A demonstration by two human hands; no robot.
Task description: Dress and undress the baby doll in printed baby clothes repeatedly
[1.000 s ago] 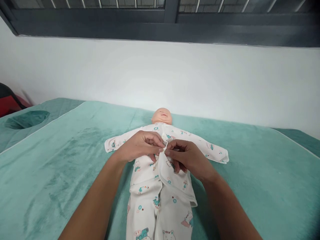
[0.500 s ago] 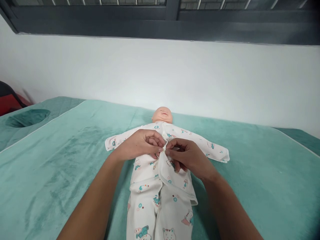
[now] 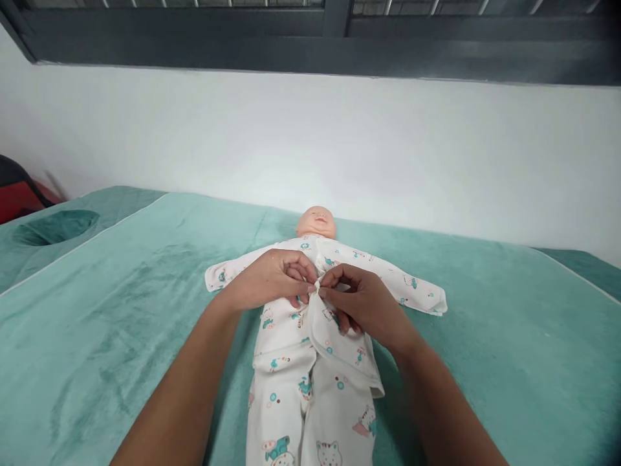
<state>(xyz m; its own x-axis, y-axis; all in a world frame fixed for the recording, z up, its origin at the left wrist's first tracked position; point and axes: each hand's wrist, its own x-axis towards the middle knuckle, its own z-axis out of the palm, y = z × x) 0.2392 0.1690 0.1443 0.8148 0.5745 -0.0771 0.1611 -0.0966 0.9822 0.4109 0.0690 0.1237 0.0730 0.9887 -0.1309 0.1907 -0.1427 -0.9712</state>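
Observation:
A baby doll (image 3: pixel 316 223) lies on its back, dressed in a white printed baby shirt (image 3: pixel 339 346) and matching baby trousers (image 3: pixel 334 414). My left hand (image 3: pixel 279 278) pinches the shirt's front edge at chest height between thumb and fingers. Right beside it, my right hand (image 3: pixel 366 301) pinches the same front opening from the other side. The fingertips nearly meet, and the fastening between them is too small and covered to make out. Below the hands the front flap hangs loose, its lower edge curving away from the middle. Both sleeves are spread out sideways.
A green plush cover (image 3: pixel 490 349) with wrinkles lies under the doll. It has a round hole (image 3: pixel 58 228) at the far left. A white wall (image 3: pixel 310 142) rises behind, under a dark window frame (image 3: pixel 194 42). A red and black object (image 3: pixel 19 191) stands at the left edge.
Both hands stay at the same spot on the shirt front. The right fingers have shifted very slightly up and left; the doll has not visibly moved.

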